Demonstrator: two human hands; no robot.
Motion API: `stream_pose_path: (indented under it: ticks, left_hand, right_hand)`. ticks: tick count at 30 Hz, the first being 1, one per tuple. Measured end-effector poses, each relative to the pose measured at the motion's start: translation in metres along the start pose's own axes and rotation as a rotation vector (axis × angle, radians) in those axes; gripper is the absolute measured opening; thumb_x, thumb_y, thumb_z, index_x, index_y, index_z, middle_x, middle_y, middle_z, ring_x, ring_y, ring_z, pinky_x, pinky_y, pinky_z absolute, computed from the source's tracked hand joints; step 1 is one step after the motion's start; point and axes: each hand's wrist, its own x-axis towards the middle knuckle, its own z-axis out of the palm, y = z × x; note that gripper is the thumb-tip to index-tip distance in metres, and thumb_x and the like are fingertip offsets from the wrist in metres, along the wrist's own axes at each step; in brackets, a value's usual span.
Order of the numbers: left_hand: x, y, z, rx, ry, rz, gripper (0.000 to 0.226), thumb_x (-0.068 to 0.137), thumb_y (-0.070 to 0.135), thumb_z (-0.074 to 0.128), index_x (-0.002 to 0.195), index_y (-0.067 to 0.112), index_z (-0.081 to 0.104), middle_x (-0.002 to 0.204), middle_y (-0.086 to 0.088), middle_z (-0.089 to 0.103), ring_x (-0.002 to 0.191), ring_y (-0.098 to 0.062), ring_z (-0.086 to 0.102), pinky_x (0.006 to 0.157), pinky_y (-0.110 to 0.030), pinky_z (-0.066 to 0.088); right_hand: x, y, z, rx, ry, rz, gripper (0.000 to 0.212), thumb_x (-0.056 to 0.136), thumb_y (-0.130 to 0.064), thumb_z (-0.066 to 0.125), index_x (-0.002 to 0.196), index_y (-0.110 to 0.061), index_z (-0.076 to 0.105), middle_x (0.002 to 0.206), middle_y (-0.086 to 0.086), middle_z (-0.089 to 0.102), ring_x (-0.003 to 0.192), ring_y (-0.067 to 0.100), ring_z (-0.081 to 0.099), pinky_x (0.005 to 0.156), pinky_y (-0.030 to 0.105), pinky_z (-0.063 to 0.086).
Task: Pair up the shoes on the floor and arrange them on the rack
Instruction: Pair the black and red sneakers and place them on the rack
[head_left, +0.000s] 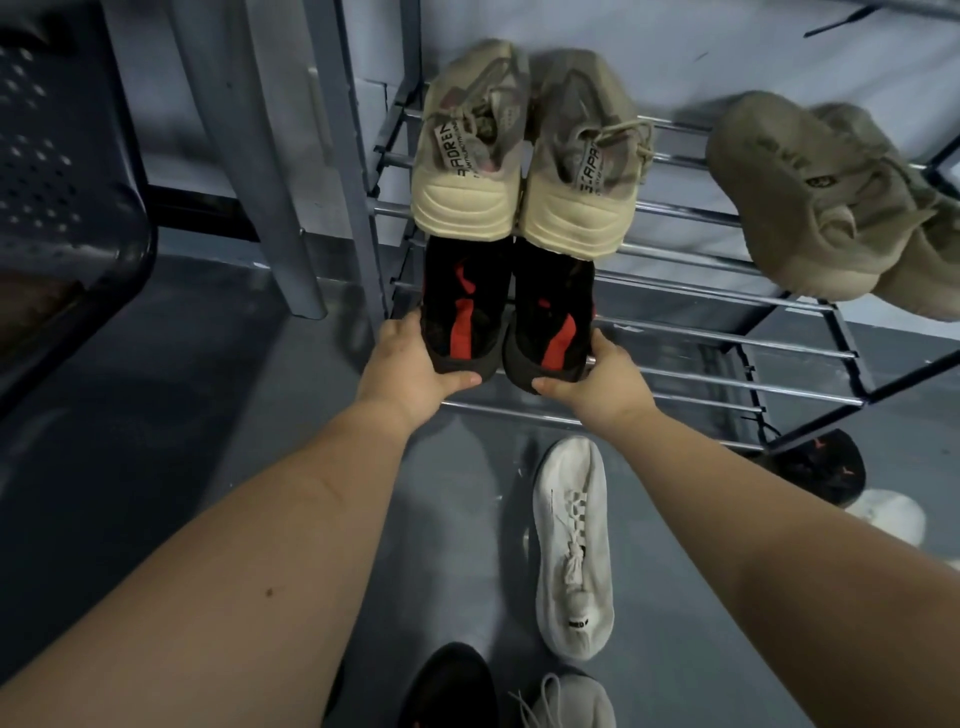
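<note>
2 blk/red shoes (506, 312), heels cupped by L hand (402, 371) & R hand (605, 384) on rack (727, 338): push in level, heels flush w/ beige pair (524, 150) above.

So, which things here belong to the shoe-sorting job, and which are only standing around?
Job:
black-and-red pair, held by left hand and right hand
rack
beige pair
olive pair
white shoe on the floor
black shoe on the floor

Not the job:
dark perforated chair
grey post

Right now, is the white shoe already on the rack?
No, the white shoe lies on the floor, below the rack.
</note>
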Motion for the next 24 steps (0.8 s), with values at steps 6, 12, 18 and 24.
stream_pose_path:
  ticks: [6, 12, 18, 24]
  left_hand:
    - [0.008, -0.003, 0.005, 0.021, 0.095, 0.030, 0.096, 0.068, 0.045, 0.079, 0.146, 0.015, 0.032, 0.143, -0.005, 0.046, 0.134, -0.024, 0.039, 0.111, -0.040, 0.034]
    - [0.006, 0.000, 0.010, 0.037, 0.092, 0.010, 0.097, 0.074, 0.043, 0.075, 0.150, 0.016, 0.020, 0.147, -0.009, 0.041, 0.138, -0.025, 0.035, 0.113, -0.040, 0.032]
    - [-0.009, 0.024, 0.013, 0.290, 0.046, -0.037, 0.096, 0.089, 0.043, 0.058, 0.150, 0.004, -0.005, 0.159, -0.013, 0.004, 0.147, -0.027, 0.004, 0.120, -0.033, 0.007]
    - [-0.065, 0.039, 0.038, 0.650, 0.035, 0.330, 0.085, 0.095, 0.055, 0.030, 0.148, 0.005, -0.013, 0.158, -0.013, -0.015, 0.147, -0.027, -0.012, 0.118, -0.037, -0.008]
  right_hand:
    - [0.009, 0.000, 0.003, -0.088, 0.037, 0.005, 0.085, 0.070, -0.037, 0.080, 0.143, -0.023, 0.038, 0.136, 0.006, 0.050, 0.126, 0.029, 0.046, 0.103, 0.042, 0.043]
    - [0.008, 0.004, 0.007, -0.142, 0.044, 0.035, 0.099, 0.070, -0.046, 0.077, 0.150, -0.022, 0.024, 0.144, 0.005, 0.044, 0.130, 0.030, 0.044, 0.103, 0.046, 0.042]
    - [-0.021, 0.004, 0.005, -0.290, 0.042, 0.008, 0.092, 0.085, -0.046, 0.063, 0.153, -0.015, 0.008, 0.153, 0.010, 0.028, 0.140, 0.030, 0.028, 0.112, 0.043, 0.031]
    - [-0.094, 0.040, -0.003, -0.567, -0.054, -0.034, 0.083, 0.093, -0.051, 0.045, 0.153, -0.017, -0.002, 0.160, 0.006, 0.007, 0.146, 0.026, 0.013, 0.116, 0.040, 0.020]
